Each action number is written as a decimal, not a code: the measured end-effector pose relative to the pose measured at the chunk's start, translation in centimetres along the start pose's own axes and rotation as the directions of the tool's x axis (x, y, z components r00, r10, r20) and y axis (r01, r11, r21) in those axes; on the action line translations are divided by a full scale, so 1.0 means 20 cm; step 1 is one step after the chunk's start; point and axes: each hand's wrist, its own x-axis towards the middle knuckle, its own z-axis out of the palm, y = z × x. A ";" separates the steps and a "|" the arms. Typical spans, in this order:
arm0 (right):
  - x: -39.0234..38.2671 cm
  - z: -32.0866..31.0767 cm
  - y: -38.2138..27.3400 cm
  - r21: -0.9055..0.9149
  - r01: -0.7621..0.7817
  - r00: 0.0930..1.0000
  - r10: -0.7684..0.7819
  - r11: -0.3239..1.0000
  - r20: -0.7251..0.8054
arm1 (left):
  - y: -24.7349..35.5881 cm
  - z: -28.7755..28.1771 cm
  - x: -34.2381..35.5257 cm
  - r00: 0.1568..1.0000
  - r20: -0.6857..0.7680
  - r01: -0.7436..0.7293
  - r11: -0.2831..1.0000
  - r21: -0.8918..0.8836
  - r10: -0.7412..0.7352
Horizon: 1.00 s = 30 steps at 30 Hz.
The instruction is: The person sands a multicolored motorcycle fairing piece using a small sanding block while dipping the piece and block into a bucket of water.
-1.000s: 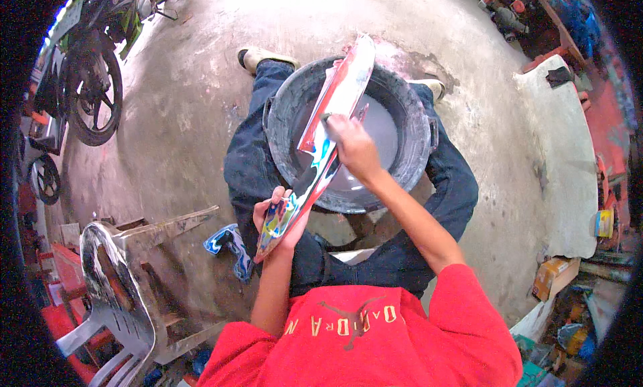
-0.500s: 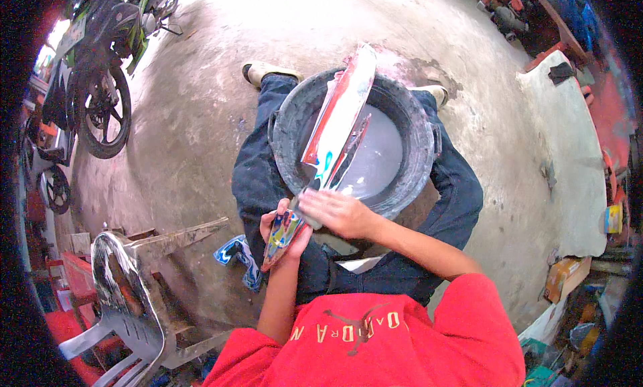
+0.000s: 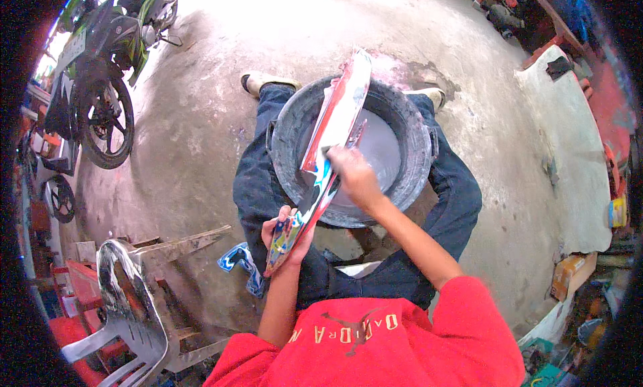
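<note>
A long, narrow motorcycle body panel [image 3: 343, 112], painted white and red with blue and multicoloured patches, lies slanted over a round black tub [image 3: 282, 160]. My left hand [image 3: 299, 245] is closed around its near, pointed end, above my lap. Bent over the panel's middle is my right hand [image 3: 355, 174], its fingers pressed on the surface and blurred by motion. A small dark piece [image 3: 326, 150] shows at the fingertips; its kind is hard to make out. Cloudy greyish liquid [image 3: 385, 152] stands in the tub, between my legs.
A smaller blue-and-white painted part [image 3: 241, 261] lies on the floor beside my left leg. Further left are a worn chair [image 3: 134, 306] with a wooden frame and parked motorcycles [image 3: 107, 112]. A pale board [image 3: 569, 152] and a cardboard box [image 3: 571, 276] are at the right.
My right hand has slid forward along the panel, away from my left hand to its middle. The left hand keeps its hold on the near end.
</note>
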 end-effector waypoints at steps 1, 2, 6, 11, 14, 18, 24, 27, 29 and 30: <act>0.02 0.02 0.05 -0.060 -0.042 0.992 0.035 0.997 -0.117 | -0.01 0.02 0.01 1.000 -0.029 -0.002 1.000 -0.006 0.002; 0.02 0.03 0.00 -0.058 -0.031 0.992 0.024 0.998 -0.120 | 0.00 0.01 0.01 1.000 -0.023 -0.016 1.000 -0.002 0.016; -0.14 -0.02 -0.30 0.304 0.360 0.909 -0.405 0.882 0.098 | 0.03 0.02 -0.04 0.988 -0.143 -0.039 0.996 0.085 0.051; 0.04 -0.02 0.03 0.015 0.030 0.999 -0.030 0.999 -0.024 | -0.01 0.03 0.02 0.999 -0.049 -0.005 1.000 0.026 0.006; -0.05 0.03 -0.08 0.059 0.135 0.987 -0.140 0.989 0.080 | 0.01 0.02 0.01 1.000 -0.020 -0.021 1.000 0.022 0.021; -0.11 -0.05 -0.21 0.321 0.440 0.845 -0.507 0.838 0.166 | 0.04 0.00 -0.04 0.998 -0.059 -0.012 0.998 0.054 0.015; -0.06 0.05 0.35 0.032 -0.381 0.911 0.381 0.924 -0.155 | 0.01 -0.03 0.02 0.998 0.061 0.027 1.000 -0.009 -0.026; -0.18 0.09 0.44 -0.366 -0.501 0.665 0.619 0.784 0.417 | 0.04 -0.05 0.00 0.995 0.098 0.017 1.000 0.004 -0.018; -0.34 0.18 0.53 -0.399 -0.464 0.627 0.612 0.790 0.482 | 0.03 -0.04 -0.01 0.998 0.060 0.017 1.000 -0.001 -0.017; -0.39 0.22 0.53 -0.412 -0.419 0.597 0.587 0.809 0.547 | 0.03 -0.02 -0.01 0.999 0.040 0.014 1.000 0.000 -0.014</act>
